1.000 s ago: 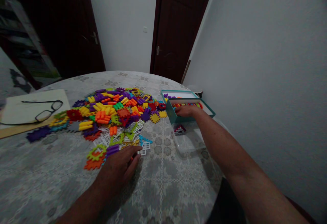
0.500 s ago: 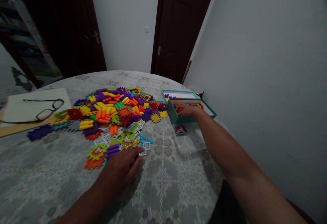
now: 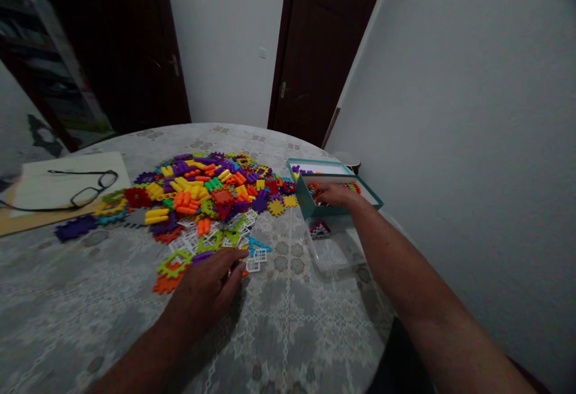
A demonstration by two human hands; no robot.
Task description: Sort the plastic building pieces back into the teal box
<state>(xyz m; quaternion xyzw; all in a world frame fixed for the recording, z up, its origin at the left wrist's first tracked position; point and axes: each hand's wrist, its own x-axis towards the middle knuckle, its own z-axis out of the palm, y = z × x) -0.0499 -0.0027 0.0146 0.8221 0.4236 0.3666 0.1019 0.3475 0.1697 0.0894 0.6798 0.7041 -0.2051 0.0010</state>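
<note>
My left hand (image 3: 209, 283) rests at the front of a pile of plastic building pieces (image 3: 193, 187), its fingers curled. A bit of orange shows by its thumb; whether the fingers grip it is unclear. White lattice pieces (image 3: 256, 260) and a blue triangle (image 3: 258, 244) lie just past the fingertips. A green gear-edged piece (image 3: 173, 265) and an orange piece (image 3: 165, 283) are left of this hand. My right hand (image 3: 333, 195) reaches into a teal box (image 3: 310, 202), fingers bent down among small colourful pieces (image 3: 354, 187). Its fingertips are partly hidden.
Behind the box lies its teal-rimmed lid (image 3: 320, 164) with a few pieces. A clear plastic tray (image 3: 337, 250) in front holds a small triangular assembled piece (image 3: 320, 229). Glasses (image 3: 90, 193) lie on papers (image 3: 40, 172) at left. A wall (image 3: 472, 112) rises at right.
My left hand has drawn back slightly to the left, off the white lattice piece, and orange now shows near its thumb. My right hand stays in the box with small finger movement.
</note>
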